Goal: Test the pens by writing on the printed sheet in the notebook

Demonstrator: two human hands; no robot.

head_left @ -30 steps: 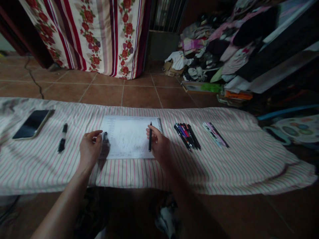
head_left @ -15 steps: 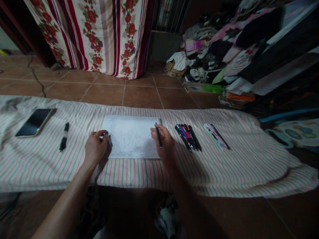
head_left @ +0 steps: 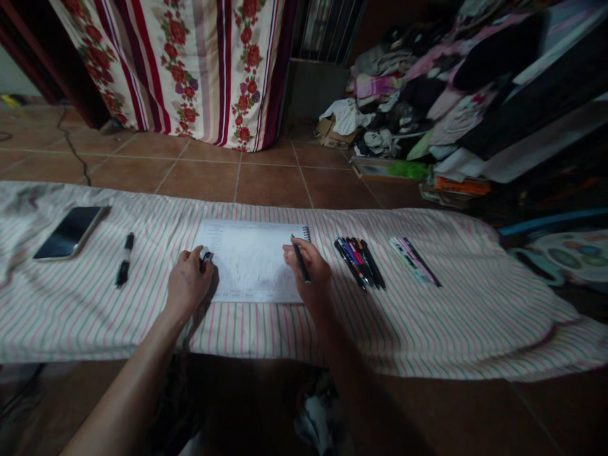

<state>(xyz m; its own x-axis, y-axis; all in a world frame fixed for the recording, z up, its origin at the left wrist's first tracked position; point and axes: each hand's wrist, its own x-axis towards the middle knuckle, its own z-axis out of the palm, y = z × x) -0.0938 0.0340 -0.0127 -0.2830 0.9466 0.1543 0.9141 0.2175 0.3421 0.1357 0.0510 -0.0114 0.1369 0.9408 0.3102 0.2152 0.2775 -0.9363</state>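
A spiral notepad (head_left: 251, 253) lies across the middle of the striped cloth, its page covered with faint marks. My right hand (head_left: 316, 272) rests over its right edge, fingers closed round a slim black pen (head_left: 301, 263) that slants up to the left. At the left edge, my left hand (head_left: 187, 278) pinches a small black object (head_left: 206, 258) with a pale part; its kind is too small to tell. Right of the notepad lies a bundle of pens (head_left: 360, 261), mostly dark. Farther right are several pale and dark pens (head_left: 414, 261).
A phone (head_left: 71, 233) and a black-and-clear pen (head_left: 124, 261) lie on the left of the striped cloth (head_left: 479, 304). Beyond its far edge are floor tiles (head_left: 270, 177), a flowered curtain (head_left: 204, 76) and a heap of clothes (head_left: 394, 95) with a cardboard box (head_left: 335, 134).
My left hand has shifted slightly right and turned, so the small black object shows more over the page. My right hand has moved slightly left with the pen.
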